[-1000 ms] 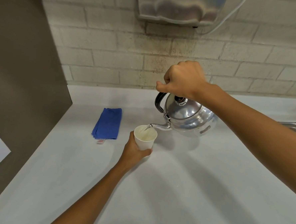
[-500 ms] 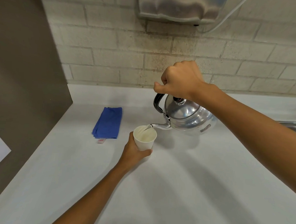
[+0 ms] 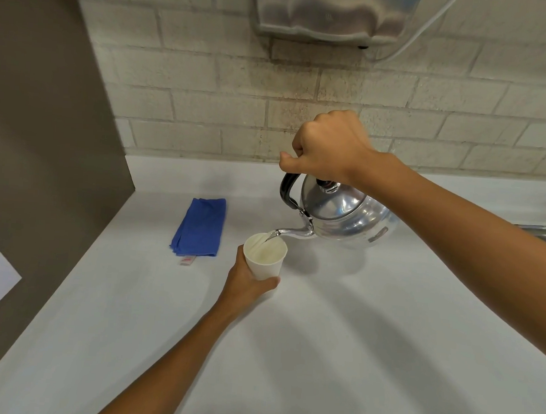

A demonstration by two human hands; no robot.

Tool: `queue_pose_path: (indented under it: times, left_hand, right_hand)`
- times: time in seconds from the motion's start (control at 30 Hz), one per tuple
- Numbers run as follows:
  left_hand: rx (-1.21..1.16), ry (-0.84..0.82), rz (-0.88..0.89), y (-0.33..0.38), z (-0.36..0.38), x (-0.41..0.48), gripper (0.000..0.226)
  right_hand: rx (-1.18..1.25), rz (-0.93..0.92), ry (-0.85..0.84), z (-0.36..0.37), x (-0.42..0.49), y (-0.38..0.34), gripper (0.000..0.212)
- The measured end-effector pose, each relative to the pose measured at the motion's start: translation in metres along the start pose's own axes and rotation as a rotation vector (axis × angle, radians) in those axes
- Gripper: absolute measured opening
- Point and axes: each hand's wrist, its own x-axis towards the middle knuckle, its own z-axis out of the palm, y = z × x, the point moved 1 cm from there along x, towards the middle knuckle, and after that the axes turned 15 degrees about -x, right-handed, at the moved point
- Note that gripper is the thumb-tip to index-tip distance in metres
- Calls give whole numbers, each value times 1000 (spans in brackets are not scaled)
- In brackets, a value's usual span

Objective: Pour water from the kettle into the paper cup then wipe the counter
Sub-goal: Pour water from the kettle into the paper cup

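The right hand [image 3: 328,146], fisted round the black handle, tips the shiny steel kettle [image 3: 344,216], spout leftward over the white paper cup [image 3: 264,257] clasped by the left hand [image 3: 248,282] mid-counter. The folded blue cloth [image 3: 200,226] lies beside, toward the left edge, nearer that left hand.

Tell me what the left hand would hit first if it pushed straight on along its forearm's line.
The left hand already wraps the paper cup. Beyond the cup, that line seems to meet the kettle, probably its spout, though the kettle's height above the counter is unclear.

Both hands [image 3: 328,146] fisted, arms outstretched.
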Motion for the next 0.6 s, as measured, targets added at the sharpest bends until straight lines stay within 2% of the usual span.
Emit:
queue_pose_path:
  times: [0.6]
  left_hand:
    - [11,4,-40,0,-1,-1,83]
  right_hand:
    - [-36,-32,0,-5,-2,1,53]
